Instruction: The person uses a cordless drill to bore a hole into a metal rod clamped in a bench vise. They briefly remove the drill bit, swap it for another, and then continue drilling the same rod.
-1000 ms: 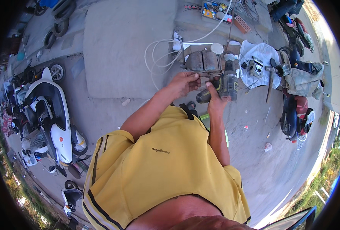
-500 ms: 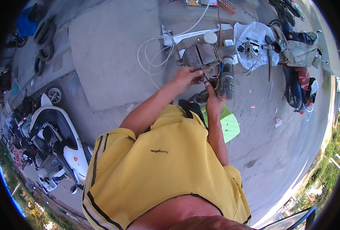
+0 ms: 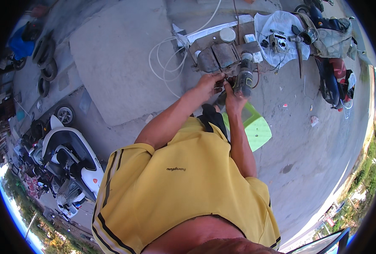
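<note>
My left hand [image 3: 210, 84] is closed in a pinch just in front of the rusty bench vise [image 3: 219, 57]. Close against it on the right, my right hand [image 3: 235, 100] has its thumb pressed toward the same spot. Between the fingertips of both hands is a thin dark piece [image 3: 224, 79], too small to tell its kind. A dark cordless drill [image 3: 244, 80] lies just beside my right hand, chuck pointing away toward the vise. Its grip runs under that hand, and whether any fingers touch it is hidden.
A round pale-lidded tub [image 3: 227, 34] stands behind the vise. A white hose [image 3: 158, 63] coils to the left. At right, an engine part [image 3: 278, 42] sits on a plastic sheet [image 3: 262, 25]. A green stool [image 3: 255, 131] is by my right forearm; a white scooter [image 3: 92, 180] stands left.
My view has shifted slightly, moving the vise up and left in the picture. Both hands have drawn closer together and nearer the vise, so less of the thin piece shows.
</note>
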`<state>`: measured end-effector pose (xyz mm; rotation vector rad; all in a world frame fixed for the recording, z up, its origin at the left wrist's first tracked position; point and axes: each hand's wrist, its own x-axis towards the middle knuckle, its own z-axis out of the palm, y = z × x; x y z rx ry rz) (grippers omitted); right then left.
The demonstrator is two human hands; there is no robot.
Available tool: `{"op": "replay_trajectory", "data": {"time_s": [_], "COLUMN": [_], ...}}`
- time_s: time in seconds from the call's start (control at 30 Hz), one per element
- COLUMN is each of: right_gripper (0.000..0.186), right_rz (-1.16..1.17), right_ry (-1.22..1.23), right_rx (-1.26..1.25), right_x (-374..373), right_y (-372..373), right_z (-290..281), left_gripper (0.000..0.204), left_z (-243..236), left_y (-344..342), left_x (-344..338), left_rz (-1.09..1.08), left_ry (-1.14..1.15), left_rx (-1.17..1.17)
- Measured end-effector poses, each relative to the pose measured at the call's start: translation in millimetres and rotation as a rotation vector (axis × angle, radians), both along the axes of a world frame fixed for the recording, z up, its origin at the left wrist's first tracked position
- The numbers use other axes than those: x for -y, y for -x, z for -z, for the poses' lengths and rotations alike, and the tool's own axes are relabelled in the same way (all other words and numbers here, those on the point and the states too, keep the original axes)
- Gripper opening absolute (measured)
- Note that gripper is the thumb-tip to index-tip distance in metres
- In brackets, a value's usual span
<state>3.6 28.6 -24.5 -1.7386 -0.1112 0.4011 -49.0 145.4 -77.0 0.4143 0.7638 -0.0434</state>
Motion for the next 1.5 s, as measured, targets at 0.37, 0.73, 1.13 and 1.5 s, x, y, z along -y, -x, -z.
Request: {"op": "replay_trajectory", "data": {"time_s": [0.37, 0.73, 1.13, 1.5], "right_gripper": [0.026, 0.031, 0.032, 0.034], "right_rz": [-0.042, 0.076, 0.052, 0.095], "right_ry": [0.039, -0.104, -0.033, -0.117], "right_rx": [0.038, -0.120, -0.141, -0.184], "right_x": [-9.0, 0.8, 2.7, 0.5], "right_y": [-3.4, -1.9, -1.6, -0.6], "right_z": [1.8, 34.6, 37.5, 42.2], "left_gripper": [0.021, 0.020, 0.019, 0.026], "left_z": [8.4, 13.8, -2.4, 6.4], "left_y": [-5.8, -7.7, -8.0, -4.5], "left_x": [-4.2, 2.3, -0.9, 0.6], "left_rz": [0.011, 0.047, 0.022, 0.001], "left_ry": [-0.006, -0.175, -0.126, -0.158], "left_rx": [-0.035, -0.116, -0.132, -0.133]}}
